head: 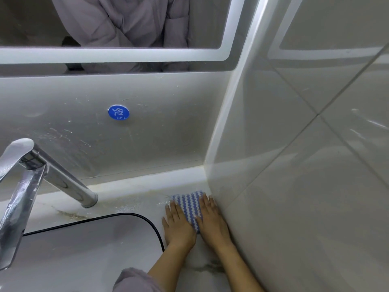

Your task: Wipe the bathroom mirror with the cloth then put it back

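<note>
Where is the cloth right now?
Head view, lower right: the blue-and-white striped cloth lies on the countertop in the corner by the side wall, right of the sink, under the left hand and right hand.

Glossy pale-grey tiled wall at right, meeting a grey back panel with a round blue "COLD" sticker. Below, white veined countertop, chrome tap, black-rimmed basin.

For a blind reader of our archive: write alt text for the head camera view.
A left hand and right hand lie flat on a blue-and-white striped cloth on the counter, in the corner beside the tiled side wall. Left of them are the sink and a chrome faucet; above, a blue COLD sticker and the mirror.
</note>
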A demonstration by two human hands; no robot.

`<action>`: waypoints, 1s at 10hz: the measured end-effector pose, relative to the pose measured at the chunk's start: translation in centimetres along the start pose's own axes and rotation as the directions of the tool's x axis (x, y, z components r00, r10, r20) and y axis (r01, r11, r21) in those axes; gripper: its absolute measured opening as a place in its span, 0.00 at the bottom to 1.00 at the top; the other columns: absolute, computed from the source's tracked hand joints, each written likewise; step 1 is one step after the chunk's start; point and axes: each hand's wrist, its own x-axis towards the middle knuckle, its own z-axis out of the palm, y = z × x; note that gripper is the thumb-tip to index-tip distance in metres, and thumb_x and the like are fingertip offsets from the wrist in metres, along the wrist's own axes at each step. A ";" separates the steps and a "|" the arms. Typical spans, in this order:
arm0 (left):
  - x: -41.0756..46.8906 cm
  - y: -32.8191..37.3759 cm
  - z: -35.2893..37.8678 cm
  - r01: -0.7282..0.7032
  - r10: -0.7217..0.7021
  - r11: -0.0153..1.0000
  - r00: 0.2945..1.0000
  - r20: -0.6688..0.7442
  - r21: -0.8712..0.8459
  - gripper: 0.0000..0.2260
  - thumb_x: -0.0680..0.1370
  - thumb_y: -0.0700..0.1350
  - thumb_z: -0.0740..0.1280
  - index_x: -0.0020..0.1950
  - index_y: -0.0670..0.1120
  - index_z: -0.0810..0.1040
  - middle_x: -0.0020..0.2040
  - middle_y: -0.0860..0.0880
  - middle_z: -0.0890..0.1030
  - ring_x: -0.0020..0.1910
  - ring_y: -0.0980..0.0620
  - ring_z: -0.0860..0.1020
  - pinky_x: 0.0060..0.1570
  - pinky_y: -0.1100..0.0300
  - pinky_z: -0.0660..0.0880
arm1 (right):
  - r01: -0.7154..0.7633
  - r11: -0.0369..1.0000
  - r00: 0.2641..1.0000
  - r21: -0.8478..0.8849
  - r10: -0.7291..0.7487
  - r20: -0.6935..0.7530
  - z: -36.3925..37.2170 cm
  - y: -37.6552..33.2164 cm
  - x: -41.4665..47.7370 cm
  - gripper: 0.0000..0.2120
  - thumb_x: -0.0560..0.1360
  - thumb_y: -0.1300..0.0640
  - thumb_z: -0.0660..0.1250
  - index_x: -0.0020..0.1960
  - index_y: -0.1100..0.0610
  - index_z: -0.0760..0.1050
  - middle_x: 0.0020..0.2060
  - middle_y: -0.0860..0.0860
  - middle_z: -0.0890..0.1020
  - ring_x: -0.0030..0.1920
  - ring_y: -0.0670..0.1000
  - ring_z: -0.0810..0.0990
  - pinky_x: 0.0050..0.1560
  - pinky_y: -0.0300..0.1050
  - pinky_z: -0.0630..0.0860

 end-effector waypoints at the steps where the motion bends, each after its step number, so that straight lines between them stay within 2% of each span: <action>1: 0.4 -0.3 0.6 -0.017 0.006 0.988 0.998 0.070 0.154 0.34 0.82 0.55 0.47 0.73 0.38 0.29 0.76 0.42 0.31 0.75 0.43 0.32 0.74 0.45 0.36 | -0.001 0.999 0.995 -0.040 0.006 0.102 0.8 0.3 -0.1 0.31 0.83 0.47 0.48 0.77 0.56 0.35 0.77 0.50 0.37 0.76 0.47 0.36 0.73 0.40 0.34; 4: 1.2 -0.5 0.9 -0.023 -0.003 0.963 0.995 0.097 0.267 0.34 0.82 0.56 0.47 0.74 0.39 0.30 0.76 0.41 0.30 0.75 0.43 0.32 0.73 0.44 0.35 | -0.007 0.998 0.989 -0.068 0.017 0.145 1.6 0.2 0.0 0.33 0.82 0.48 0.49 0.76 0.56 0.31 0.76 0.51 0.34 0.75 0.48 0.32 0.73 0.42 0.30; 6: 0.3 -0.5 0.3 -0.024 0.019 0.956 1.000 0.020 0.293 0.32 0.82 0.56 0.45 0.75 0.39 0.32 0.77 0.42 0.33 0.76 0.43 0.33 0.73 0.45 0.34 | -0.018 0.991 0.979 -0.135 0.045 0.199 -0.7 -0.8 0.4 0.32 0.83 0.46 0.47 0.78 0.58 0.35 0.77 0.52 0.38 0.77 0.50 0.37 0.74 0.46 0.36; 7: -1.0 -0.2 -0.6 -0.068 0.097 0.969 0.989 -0.113 0.238 0.30 0.82 0.55 0.42 0.74 0.41 0.31 0.77 0.43 0.34 0.76 0.44 0.34 0.73 0.48 0.33 | -0.018 0.995 0.993 -0.098 0.030 0.118 -1.9 -1.3 -0.5 0.30 0.83 0.48 0.46 0.78 0.56 0.38 0.78 0.51 0.40 0.77 0.50 0.38 0.74 0.43 0.37; 8: -3.1 0.1 -1.7 -0.188 0.263 0.942 0.928 -0.264 0.277 0.30 0.83 0.53 0.46 0.75 0.40 0.33 0.77 0.41 0.34 0.76 0.42 0.34 0.64 0.52 0.21 | -0.026 0.995 0.997 -0.097 0.033 0.074 -3.4 -2.2 -1.4 0.31 0.83 0.47 0.49 0.79 0.55 0.39 0.78 0.51 0.40 0.77 0.51 0.37 0.74 0.45 0.37; 9: -5.3 -0.8 -2.5 -0.275 0.393 0.904 0.837 -0.380 0.329 0.29 0.83 0.53 0.46 0.74 0.40 0.34 0.77 0.41 0.35 0.76 0.42 0.35 0.58 0.55 0.17 | 0.004 0.988 0.998 -0.151 0.006 0.066 -4.9 -3.4 -2.3 0.39 0.79 0.44 0.59 0.79 0.54 0.39 0.77 0.49 0.38 0.77 0.53 0.36 0.74 0.49 0.38; 10: -7.5 -2.3 -4.0 -0.284 0.432 0.895 0.745 -0.508 0.344 0.32 0.81 0.55 0.54 0.76 0.40 0.44 0.78 0.39 0.46 0.77 0.40 0.44 0.66 0.53 0.23 | 0.030 0.985 0.997 -0.169 -0.041 -0.064 -6.2 -5.1 -3.3 0.29 0.83 0.46 0.47 0.79 0.54 0.40 0.78 0.51 0.40 0.77 0.52 0.37 0.75 0.48 0.38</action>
